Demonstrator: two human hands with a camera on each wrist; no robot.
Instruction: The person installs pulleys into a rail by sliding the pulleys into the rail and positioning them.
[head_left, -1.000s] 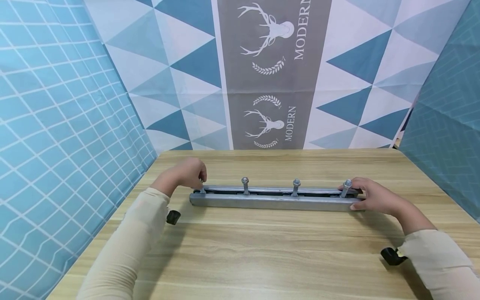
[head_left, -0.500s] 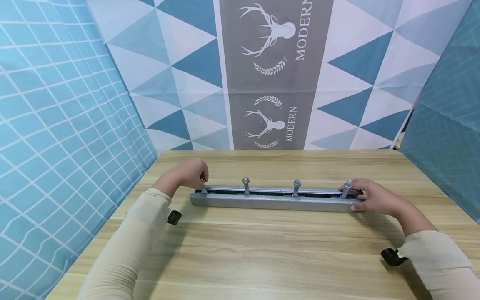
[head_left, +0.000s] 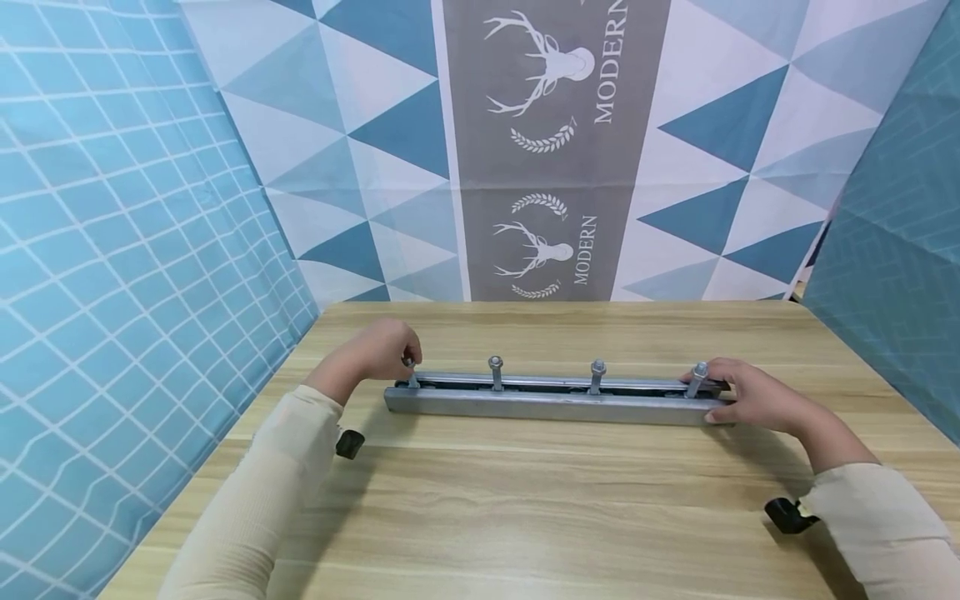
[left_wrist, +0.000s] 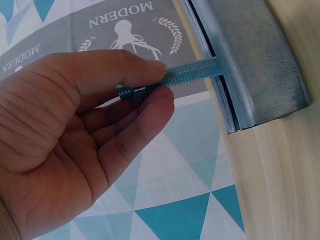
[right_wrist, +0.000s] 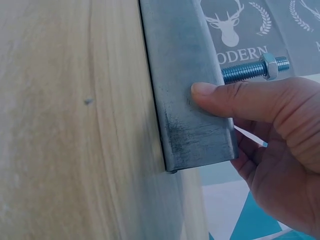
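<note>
A long grey metal channel (head_left: 547,406) lies across the table, its slot facing up. Several threaded bolts stand up out of the slot, among them a middle bolt (head_left: 497,377) and a right-end bolt (right_wrist: 245,72) with a hex nut (right_wrist: 270,66) near its tip. At the channel's left end my left hand (head_left: 386,348) pinches a nut (left_wrist: 142,92) between thumb and forefinger, mostly hidden by them, on the left-end bolt (left_wrist: 192,72). My right hand (head_left: 761,398) grips the channel's right end, thumb on the near face, fingers behind it.
The channel rests on a wood-grain table (head_left: 525,500). Behind the table hangs a patterned cloth (head_left: 543,167), with a blue checked cloth (head_left: 135,250) at the left and a teal one (head_left: 892,225) at the right. Black wrist devices (head_left: 789,516) sit below both sleeves.
The left fingers have shifted slightly about the bolt's top, and a little more of it shows. The head view has drifted a little. The right hand keeps its hold on the channel.
</note>
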